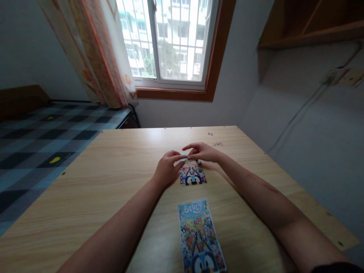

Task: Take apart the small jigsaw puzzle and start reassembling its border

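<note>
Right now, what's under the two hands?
Tabletop and the far part of the jigsaw; its near part, with the blue cartoon face, shows. Left hand and right hand cover some of the far part; whatever lies beneath can't be seen.

The left hand (168,168) and right hand (204,152) meet over the far part of the flat, many-coloured picture puzzle (193,179), on the pale wooden table (119,163). Nearer than the hands lies the blue, oblong printed picture (199,237). Beyond the right hand are small, many-coloured loose pieces (218,144). Left, past the table, is the blue-and-black checked cloth-covered bed (68,127).
</note>
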Available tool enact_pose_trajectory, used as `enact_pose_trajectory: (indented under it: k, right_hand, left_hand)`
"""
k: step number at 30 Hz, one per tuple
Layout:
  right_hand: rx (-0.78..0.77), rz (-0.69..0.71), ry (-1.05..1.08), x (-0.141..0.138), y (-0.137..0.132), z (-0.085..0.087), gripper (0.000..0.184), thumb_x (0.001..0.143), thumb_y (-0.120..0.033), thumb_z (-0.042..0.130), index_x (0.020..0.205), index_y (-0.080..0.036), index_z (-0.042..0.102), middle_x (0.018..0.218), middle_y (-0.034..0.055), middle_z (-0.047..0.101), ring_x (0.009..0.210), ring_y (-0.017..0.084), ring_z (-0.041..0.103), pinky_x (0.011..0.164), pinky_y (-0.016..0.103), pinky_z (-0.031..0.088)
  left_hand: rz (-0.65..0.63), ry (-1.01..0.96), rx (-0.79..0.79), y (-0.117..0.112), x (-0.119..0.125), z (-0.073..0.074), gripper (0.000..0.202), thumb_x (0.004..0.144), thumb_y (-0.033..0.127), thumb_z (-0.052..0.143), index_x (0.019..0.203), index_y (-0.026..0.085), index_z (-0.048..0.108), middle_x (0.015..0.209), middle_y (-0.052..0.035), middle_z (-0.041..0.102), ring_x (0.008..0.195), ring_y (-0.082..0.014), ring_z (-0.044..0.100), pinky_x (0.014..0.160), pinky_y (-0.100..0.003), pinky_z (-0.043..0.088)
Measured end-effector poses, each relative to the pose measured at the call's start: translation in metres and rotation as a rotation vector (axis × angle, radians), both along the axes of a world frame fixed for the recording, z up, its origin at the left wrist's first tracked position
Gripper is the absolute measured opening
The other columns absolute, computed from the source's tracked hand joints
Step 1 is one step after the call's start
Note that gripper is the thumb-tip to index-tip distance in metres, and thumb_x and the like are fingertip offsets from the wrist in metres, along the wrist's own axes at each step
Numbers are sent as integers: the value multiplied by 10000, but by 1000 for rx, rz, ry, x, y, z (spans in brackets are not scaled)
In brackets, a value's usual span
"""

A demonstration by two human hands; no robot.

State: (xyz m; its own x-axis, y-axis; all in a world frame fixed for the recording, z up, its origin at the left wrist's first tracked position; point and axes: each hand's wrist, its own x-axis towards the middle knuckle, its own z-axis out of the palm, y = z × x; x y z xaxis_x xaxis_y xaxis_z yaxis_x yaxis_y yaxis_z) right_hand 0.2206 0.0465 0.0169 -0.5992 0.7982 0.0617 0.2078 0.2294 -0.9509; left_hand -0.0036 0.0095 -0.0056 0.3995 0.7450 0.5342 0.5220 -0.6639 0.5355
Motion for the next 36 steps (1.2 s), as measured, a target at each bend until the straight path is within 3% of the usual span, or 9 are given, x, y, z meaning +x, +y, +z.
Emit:
enact_pose_trajectory:
  k: [13,21,25,29,36]
  right_hand:
    - [-64,-40,-4,5,-1,-2,489,785,-254,783,1247,-174,643,801,15,729,680,118,626,589,230,502]
    - [-120,-151,12,-5,-7,1,377,809,-279,751,1160,-163,678,814,48,714,643,117,583,530,233,476]
    - [49,-153,-34,-5,-7,7,292,810,-326,749,1055,-169,719,924,67,732,749,134,627,598,241,494]
    - [292,-87,-160,-3,-9,13,241,851,-389,710,917,-164,763,803,42,726,705,120,616,633,254,481]
    - [411,-89,-205,-4,-8,7,178,836,-327,722,930,-184,774,851,29,744,753,115,642,664,244,483]
  left_hand:
    - [-51,32,56,-3,3,-3,133,858,275,702,978,245,753,1040,-63,688,1008,-223,622,936,-416,509]
    - [-5,-44,66,-5,6,0,140,887,298,666,969,210,740,989,-58,687,880,-181,627,828,-344,537]
    - [50,-83,39,-4,5,2,98,876,251,651,898,191,726,913,-49,676,774,-155,612,740,-311,540]
    - [95,-135,15,0,3,2,75,860,221,655,861,178,717,875,-42,664,740,-139,603,673,-272,529]
    - [98,-169,-66,4,1,1,84,846,200,658,874,175,733,873,-42,670,711,-128,609,624,-250,519]
